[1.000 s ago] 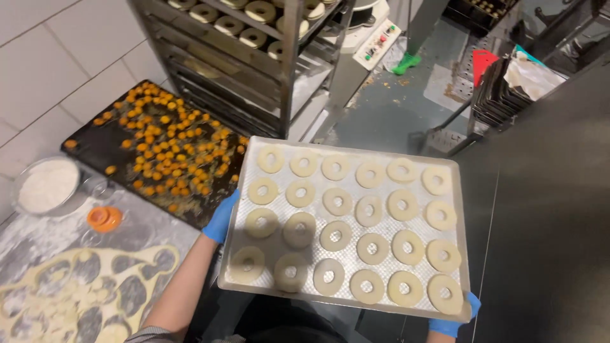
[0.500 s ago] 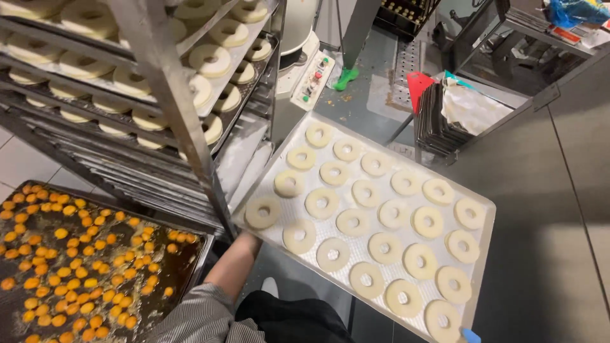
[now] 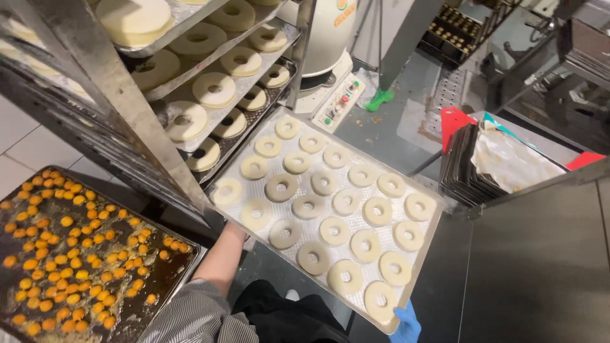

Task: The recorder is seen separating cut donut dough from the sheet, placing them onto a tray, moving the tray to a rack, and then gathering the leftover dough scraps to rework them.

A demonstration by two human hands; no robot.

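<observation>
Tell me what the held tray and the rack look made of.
Tray: looks like thin metal with a pale perforated or dotted surface, maybe a liner; matte grey, raised rim. Rack: bare metal, likely steel or aluminium; dull brushed sheen, angled rails. Rings on the tray: raw dough, pale and matte.

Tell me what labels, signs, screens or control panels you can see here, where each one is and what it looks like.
Control panel: slanted white rectangle at the foot of the white machine, beside the rack, with small red, green and dark buttons.
Logo label: orange and green mark on the white machine's rounded body, top centre, cut off by the picture's edge.
No packages or screens show.
</observation>
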